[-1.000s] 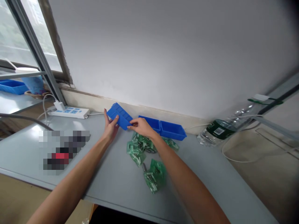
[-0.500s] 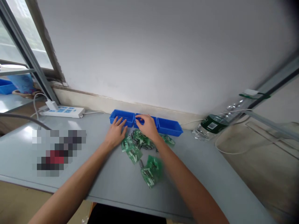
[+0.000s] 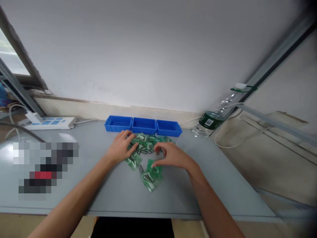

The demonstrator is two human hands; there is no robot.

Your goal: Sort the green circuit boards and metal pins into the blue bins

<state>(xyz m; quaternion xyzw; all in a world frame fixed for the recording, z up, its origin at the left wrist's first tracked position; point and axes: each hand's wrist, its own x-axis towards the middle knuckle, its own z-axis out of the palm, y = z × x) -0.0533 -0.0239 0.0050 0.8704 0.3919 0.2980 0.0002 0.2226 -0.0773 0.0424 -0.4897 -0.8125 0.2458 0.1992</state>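
Several small green-tinted clear packets (image 3: 145,145) with small metallic-looking parts inside lie in a loose pile on the grey table. My left hand (image 3: 121,145) rests at the pile's left edge, fingers apart and touching the packets. On the pile's right, my right hand (image 3: 173,155) is curved, thumb and fingers apart, with nothing visible held. Its thumb is over a nearer group of green packets (image 3: 150,180). A small dark cylinder (image 3: 141,169) lies beside that group. Behind the pile stand three blue trays in a row: left (image 3: 117,128), middle (image 3: 144,130) and right (image 3: 169,133).
A white power strip (image 3: 59,124) with a plug lies at the back left, near a blurred-out object (image 3: 47,172). At the back right, a large clear bottle (image 3: 208,123) leans by the metal frame (image 3: 262,59). White cables run along the wall.
My right hand has moved from the middle blue tray back toward me, to the packets, and its fingers have opened. My left hand has come off the left tray onto the pile. The view has shifted.
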